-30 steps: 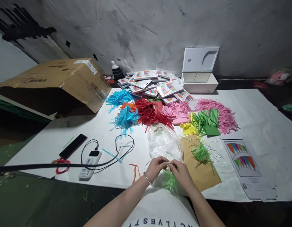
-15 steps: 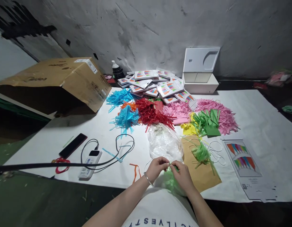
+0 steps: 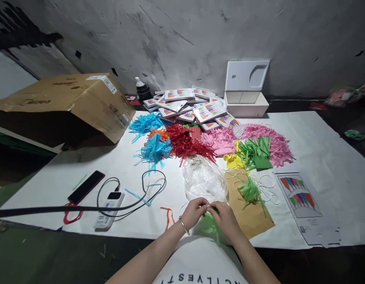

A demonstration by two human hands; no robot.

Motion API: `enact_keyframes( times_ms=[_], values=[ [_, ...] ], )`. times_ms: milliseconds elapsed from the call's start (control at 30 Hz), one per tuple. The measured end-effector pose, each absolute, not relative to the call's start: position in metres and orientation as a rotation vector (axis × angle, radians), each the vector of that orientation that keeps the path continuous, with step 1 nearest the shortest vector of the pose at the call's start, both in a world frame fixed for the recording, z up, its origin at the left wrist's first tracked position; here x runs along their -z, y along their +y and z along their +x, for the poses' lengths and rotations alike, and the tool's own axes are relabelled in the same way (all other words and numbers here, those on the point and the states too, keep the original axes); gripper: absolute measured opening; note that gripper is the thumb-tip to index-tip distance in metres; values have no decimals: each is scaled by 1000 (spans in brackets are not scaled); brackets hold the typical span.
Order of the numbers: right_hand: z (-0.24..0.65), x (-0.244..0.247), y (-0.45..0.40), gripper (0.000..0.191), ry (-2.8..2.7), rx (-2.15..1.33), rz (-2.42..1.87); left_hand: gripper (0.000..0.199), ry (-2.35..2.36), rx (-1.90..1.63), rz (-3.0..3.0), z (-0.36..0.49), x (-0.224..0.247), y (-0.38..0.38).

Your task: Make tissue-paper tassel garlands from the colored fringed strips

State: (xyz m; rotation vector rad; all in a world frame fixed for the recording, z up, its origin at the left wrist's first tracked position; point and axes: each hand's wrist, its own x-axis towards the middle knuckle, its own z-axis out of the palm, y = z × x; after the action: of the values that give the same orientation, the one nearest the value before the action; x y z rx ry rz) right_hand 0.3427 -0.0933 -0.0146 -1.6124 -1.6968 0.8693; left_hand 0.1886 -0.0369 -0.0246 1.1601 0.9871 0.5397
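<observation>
My left hand (image 3: pixel 195 214), with a silver bangle at the wrist, is pinched at the table's front edge. Its fingertips meet those of my right hand (image 3: pixel 224 217). Between and below both hands hangs a green tissue tassel (image 3: pixel 210 225), its top held in the fingers; the exact grip is partly hidden. Just beyond the hands lies a clear plastic bag (image 3: pixel 203 179). A brown paper sheet (image 3: pixel 253 225) sits to the right, with a light green tassel (image 3: pixel 249 191) and white string (image 3: pixel 269 189) on and beside it.
Blue (image 3: pixel 155 150), red (image 3: pixel 186 140), pink (image 3: pixel 271 142) and green fringe bundles (image 3: pixel 257 152) lie across the middle. Behind are printed packs (image 3: pixel 208 111) and a white box (image 3: pixel 246 104). At left are a carton (image 3: pixel 90 106), phone (image 3: pixel 87 187), power bank (image 3: pixel 109 211) and cable.
The view has shifted slightly, so the table's things appear a little further left. My hands stay together, and my right fingertips have moved in closer over my left ones.
</observation>
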Motion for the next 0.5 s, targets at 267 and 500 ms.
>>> enact_keyframes(
  times_ms=[267, 500],
  values=[
    [345, 20, -105, 21, -1768, -713, -1739, 15, 1141, -598, 1650, 197, 14, -35],
    [376, 52, -121, 26, -1580, -595, -1816, 18, 906, -512, 1827, 230, 29, -26]
  ],
)
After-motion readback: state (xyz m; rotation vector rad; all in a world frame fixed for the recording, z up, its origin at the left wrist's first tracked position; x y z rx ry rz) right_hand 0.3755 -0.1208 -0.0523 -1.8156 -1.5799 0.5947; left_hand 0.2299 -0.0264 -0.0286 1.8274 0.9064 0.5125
